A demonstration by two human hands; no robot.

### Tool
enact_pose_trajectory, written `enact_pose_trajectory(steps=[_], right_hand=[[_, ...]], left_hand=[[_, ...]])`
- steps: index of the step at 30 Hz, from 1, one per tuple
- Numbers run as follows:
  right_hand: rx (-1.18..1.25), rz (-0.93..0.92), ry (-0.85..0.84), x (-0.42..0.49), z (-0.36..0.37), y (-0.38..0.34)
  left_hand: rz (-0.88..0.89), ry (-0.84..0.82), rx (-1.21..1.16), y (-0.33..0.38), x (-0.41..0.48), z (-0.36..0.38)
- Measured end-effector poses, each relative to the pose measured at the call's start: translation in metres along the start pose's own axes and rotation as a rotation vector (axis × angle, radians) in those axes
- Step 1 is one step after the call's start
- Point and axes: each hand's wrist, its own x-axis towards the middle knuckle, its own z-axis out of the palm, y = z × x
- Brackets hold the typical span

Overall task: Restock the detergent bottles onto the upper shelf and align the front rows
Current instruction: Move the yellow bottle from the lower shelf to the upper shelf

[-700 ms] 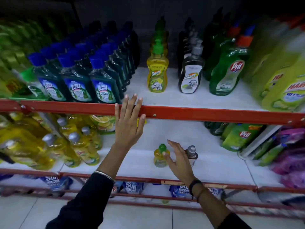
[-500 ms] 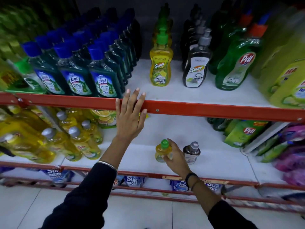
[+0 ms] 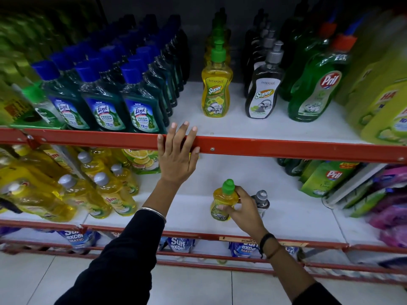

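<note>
On the lower shelf (image 3: 198,208) stands a small yellow detergent bottle with a green cap (image 3: 222,201); my right hand (image 3: 244,209) is closed around its right side. A small dark bottle with a grey cap (image 3: 261,200) stands just right of that hand, partly hidden by it. My left hand (image 3: 177,158) lies flat with fingers spread on the red front rail (image 3: 286,148) of the upper shelf (image 3: 242,126). Up there a row of yellow pump bottles (image 3: 217,91) and a row of dark pump bottles (image 3: 264,91) run back from the front.
Blue-capped Lizol bottles (image 3: 141,106) fill the upper shelf's left; green Pril bottles (image 3: 317,89) and large yellow jugs (image 3: 383,102) stand right. Below, yellow dish-liquid bottles (image 3: 105,192) lean at left, green pouches (image 3: 326,177) at right. Refill packs (image 3: 178,244) sit on the bottom shelf.
My right hand has come down onto the small yellow bottle and closed on it. My left hand has stayed on the red rail. The view has shifted closer to the shelves.
</note>
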Motion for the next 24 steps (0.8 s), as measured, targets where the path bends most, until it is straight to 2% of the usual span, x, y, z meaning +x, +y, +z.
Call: enact_pose_trajectory(steps=[10,16,20,24], right_hand=[[0.204,-0.336,0.189,-0.019,-0.072,-0.125],[0.344,-0.522,0.318,0.003,-0.094,-0.189],[0.37,-0.547,0.4,0.039,-0.09,-0.208],[0.332,-0.499,0.37,0.072,-0.07,-0.206]], left_hand=[[-0.03,0.008,-0.014,0.002,0.002,-0.002],[-0.054,0.027,-0.008,0.002,0.002,-0.002],[-0.043,0.07,-0.004,0.001,0.002,0.003],[-0.03,0.113,0.006,0.002,0.001,0.005]])
